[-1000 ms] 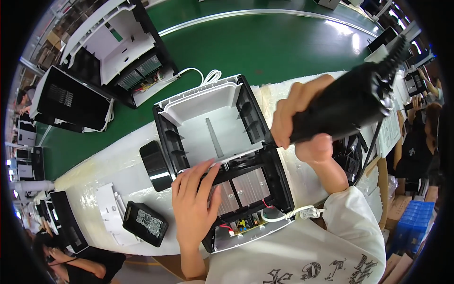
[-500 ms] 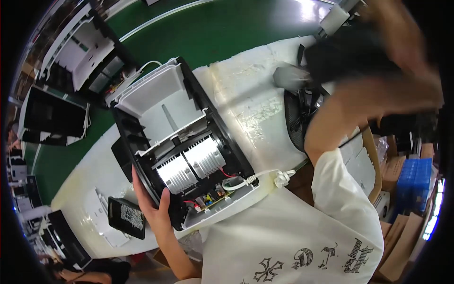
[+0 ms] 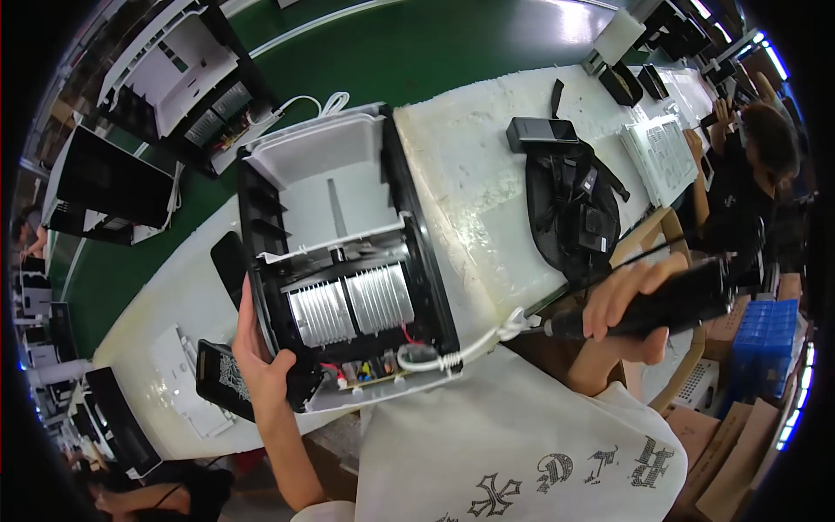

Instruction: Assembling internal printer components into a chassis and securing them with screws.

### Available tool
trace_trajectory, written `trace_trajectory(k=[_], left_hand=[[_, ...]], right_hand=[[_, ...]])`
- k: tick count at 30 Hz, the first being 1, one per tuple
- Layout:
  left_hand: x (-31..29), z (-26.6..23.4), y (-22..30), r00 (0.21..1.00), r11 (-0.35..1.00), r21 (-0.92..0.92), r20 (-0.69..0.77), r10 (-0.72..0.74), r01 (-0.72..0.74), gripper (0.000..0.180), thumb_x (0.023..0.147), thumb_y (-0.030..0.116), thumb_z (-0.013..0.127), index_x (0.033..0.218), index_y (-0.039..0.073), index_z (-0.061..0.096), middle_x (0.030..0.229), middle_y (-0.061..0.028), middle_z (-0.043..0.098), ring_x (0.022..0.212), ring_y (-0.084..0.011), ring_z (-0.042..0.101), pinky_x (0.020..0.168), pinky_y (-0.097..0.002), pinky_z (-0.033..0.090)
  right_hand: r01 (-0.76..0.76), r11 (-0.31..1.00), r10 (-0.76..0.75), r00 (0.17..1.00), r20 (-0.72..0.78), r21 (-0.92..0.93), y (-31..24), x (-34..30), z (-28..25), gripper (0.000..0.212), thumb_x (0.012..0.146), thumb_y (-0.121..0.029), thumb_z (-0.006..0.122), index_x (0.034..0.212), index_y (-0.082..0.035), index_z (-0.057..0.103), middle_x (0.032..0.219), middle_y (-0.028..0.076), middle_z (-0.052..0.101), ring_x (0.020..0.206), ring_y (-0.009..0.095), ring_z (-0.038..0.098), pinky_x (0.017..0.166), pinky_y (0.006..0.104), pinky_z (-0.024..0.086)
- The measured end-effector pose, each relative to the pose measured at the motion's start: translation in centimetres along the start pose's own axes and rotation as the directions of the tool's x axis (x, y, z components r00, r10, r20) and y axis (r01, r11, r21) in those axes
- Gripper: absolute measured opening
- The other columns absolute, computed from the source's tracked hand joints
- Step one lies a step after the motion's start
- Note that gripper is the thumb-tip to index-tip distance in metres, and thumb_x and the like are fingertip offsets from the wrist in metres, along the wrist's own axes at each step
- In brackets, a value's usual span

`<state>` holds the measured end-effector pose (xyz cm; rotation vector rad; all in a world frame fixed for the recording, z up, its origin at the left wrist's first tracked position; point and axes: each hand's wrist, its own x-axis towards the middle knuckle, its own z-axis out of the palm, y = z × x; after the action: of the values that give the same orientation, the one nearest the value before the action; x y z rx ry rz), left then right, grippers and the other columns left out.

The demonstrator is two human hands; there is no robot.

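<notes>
A work surface is seen from above, with an open appliance housing (image 3: 410,191) in the middle of the frame, slightly left of centre. Its lower left wall is grasped by the left hand (image 3: 263,370): the thumb is laid over the edge, and the fingers are partly hidden along the outer side. By the right hand (image 3: 622,304), at the lower right, one black power driver (image 3: 674,304) is gripped, with the fingers curled around its body. Its narrow end is pointed left, near the plug end (image 3: 515,324) of a white cord (image 3: 474,352); whether the two touch cannot be told.

Inside the housing, two silver finned blocks (image 3: 322,313) are set side by side, with one circuit board (image 3: 370,374) below them. One black tray (image 3: 223,400) is placed at the lower left, holding silvery bits (image 3: 231,374) too small to be counted. One black bag (image 3: 557,200) is laid right of centre, with one grey-and-black box (image 3: 544,132) at its top. A second open housing (image 3: 178,74) is seen at the upper left. One stack of blue crates (image 3: 758,344) is visible at the lower right.
</notes>
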<state>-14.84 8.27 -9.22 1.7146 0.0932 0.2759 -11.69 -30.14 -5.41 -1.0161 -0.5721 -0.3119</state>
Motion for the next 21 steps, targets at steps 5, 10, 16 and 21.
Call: trace_trajectory(k=[5, 10, 16, 21], left_hand=[[1.0, -2.3, 1.0, 0.986, 0.999, 0.029, 0.163, -0.039, 0.034, 0.097, 0.055, 0.011, 0.059, 0.145, -0.013, 0.033, 0.147, -0.0196, 0.043, 0.139, -0.024, 0.039, 0.117, -0.0321, 0.021], [2.8, -4.6, 0.1, 0.929, 0.999, -0.002, 0.369, -0.043, 0.047, 0.098, 0.054, 0.013, 0.061, 0.145, -0.012, 0.035, 0.147, -0.0188, 0.044, 0.139, -0.0241, 0.04, 0.117, -0.0329, 0.021], [6.7, -4.1, -0.8, 0.793, 0.983, -0.07, 0.601, -0.095, 0.171, 0.097, 0.052, 0.007, 0.061, 0.145, -0.008, 0.039, 0.148, -0.0159, 0.044, 0.14, -0.022, 0.038, 0.119, -0.0329, 0.019], [8.0, -4.0, 0.9, 0.817, 0.992, -0.107, 0.576, 0.013, 0.059, 0.047, 0.094, 0.007, 0.058, 0.139, -0.003, 0.048, 0.142, -0.0145, 0.052, 0.131, -0.0207, 0.048, 0.11, -0.0344, 0.035]], right_hand=[[0.328, 0.943, -0.333, 0.933, 0.139, 0.057, -0.8, -1.9, 0.3, 0.049, 0.084, -0.026, 0.077, 0.098, -0.002, 0.036, 0.062, 0.011, 0.057, 0.043, 0.02, 0.061, 0.037, 0.0297, 0.054], [0.481, 0.874, -0.475, 0.815, 0.334, 0.07, -0.7, -1.5, 2.0, 0.051, 0.081, -0.027, 0.079, 0.095, -0.002, 0.037, 0.057, 0.012, 0.057, 0.039, 0.019, 0.057, 0.036, 0.0298, 0.053], [0.206, 0.967, -0.254, 0.848, 0.465, 0.151, -0.5, 0.1, 5.0, 0.048, 0.083, -0.026, 0.08, 0.091, -0.002, 0.039, 0.056, 0.014, 0.059, 0.04, 0.022, 0.059, 0.038, 0.0309, 0.053], [0.127, 0.962, -0.227, 0.865, 0.447, 0.242, -0.6, 1.1, 6.1, 0.044, 0.082, -0.024, 0.08, 0.089, -0.003, 0.042, 0.053, 0.012, 0.059, 0.04, 0.022, 0.06, 0.039, 0.0333, 0.056]])
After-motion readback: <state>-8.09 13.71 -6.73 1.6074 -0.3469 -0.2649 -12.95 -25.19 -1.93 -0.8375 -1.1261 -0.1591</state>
